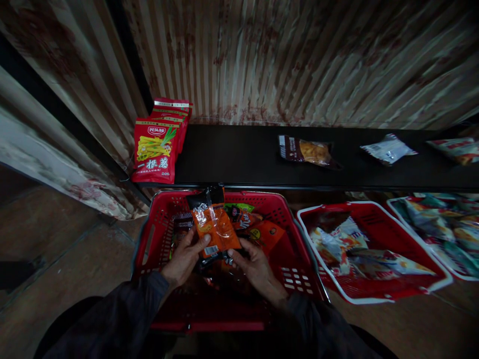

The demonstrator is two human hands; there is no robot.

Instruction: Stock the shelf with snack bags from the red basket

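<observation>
Above a red shopping basket [299, 234], both of my hands grip one orange and black snack bag [220, 227]. My left hand [183, 262] is closed on its lower left side, thumb on top. At the lower right corner my right hand [258, 269] pinches it between thumb and fingers. The bag lies tilted, its black end toward the shelf. Beneath and around it in the basket are several other packets, among them an orange packet [267, 237] and a dark brown packet [182, 223]. What lies under my hands is partly hidden and dim.
A black shelf [232, 154] runs behind the basket. Red snack bags [157, 154] stand at its left end; a brown bag [305, 151] and a white packet [389, 148] lie farther right. A white-rimmed red basket [337, 291] with packets sits at the right. Pleated curtain [243, 60] hangs behind.
</observation>
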